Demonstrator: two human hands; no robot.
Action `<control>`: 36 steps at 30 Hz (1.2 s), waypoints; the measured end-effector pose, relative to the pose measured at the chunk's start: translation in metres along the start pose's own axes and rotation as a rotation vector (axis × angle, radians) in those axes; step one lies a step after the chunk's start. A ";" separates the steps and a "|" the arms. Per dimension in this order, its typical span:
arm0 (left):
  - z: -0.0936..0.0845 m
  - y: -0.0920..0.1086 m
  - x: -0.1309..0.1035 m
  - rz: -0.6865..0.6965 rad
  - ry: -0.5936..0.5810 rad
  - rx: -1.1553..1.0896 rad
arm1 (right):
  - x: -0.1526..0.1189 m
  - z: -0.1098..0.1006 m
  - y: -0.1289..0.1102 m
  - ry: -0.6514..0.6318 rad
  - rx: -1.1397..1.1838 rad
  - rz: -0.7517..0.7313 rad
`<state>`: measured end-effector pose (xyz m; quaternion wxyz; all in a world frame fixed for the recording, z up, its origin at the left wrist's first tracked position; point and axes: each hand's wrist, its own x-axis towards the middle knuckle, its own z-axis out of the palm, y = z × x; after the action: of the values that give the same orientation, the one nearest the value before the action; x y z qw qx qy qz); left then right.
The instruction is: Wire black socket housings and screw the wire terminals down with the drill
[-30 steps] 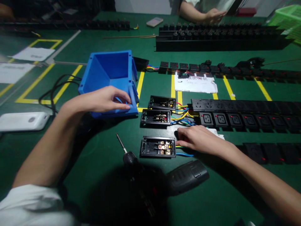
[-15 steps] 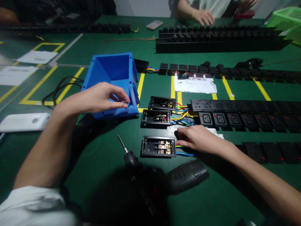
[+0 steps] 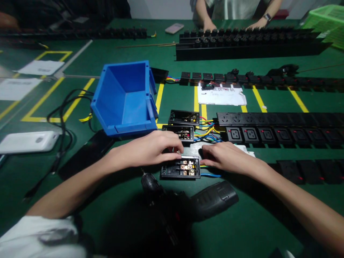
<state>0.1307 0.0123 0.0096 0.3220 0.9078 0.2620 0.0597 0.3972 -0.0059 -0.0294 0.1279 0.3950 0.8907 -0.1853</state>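
Note:
My left hand (image 3: 150, 150) hovers over the near black terminal box (image 3: 180, 169), its thumb and forefinger pinched on a tiny screw at the box's upper left edge. My right hand (image 3: 228, 157) rests on the mat just right of that box, pressing down the coloured wires (image 3: 211, 175) that leave it. Brass terminals show inside the open box. Two more open black boxes (image 3: 185, 117) lie behind, wired to a row of black sockets (image 3: 258, 134). An electric screwdriver (image 3: 188, 202) lies below the box. The blue parts bin (image 3: 126, 100) stands at the left.
A white device (image 3: 27, 141) and black cables (image 3: 63, 118) lie at the left. Long black socket strips (image 3: 249, 44) cross the back, where another person's hands (image 3: 208, 25) work. A paper label (image 3: 221, 96) sits mid-table, a green basket (image 3: 326, 21) far right.
My left hand left the blue bin's front lip and moved right and down to the near terminal box, fingers pinched. My right hand stayed put. The other person's hands shifted.

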 end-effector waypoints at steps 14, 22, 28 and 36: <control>0.017 -0.003 0.003 0.001 0.056 0.032 | 0.000 -0.002 -0.001 0.004 0.003 -0.008; 0.018 -0.003 0.004 0.080 0.028 0.012 | -0.001 -0.001 0.000 0.017 0.012 -0.012; 0.018 -0.003 0.004 0.097 0.019 -0.004 | 0.000 -0.002 0.000 0.011 0.004 -0.010; 0.018 -0.005 0.002 0.105 0.035 -0.015 | -0.001 -0.002 -0.001 0.012 -0.001 -0.010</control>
<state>0.1353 0.0068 -0.0083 0.3208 0.9166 0.2192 0.0944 0.3970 -0.0063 -0.0271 0.1218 0.3918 0.8934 -0.1832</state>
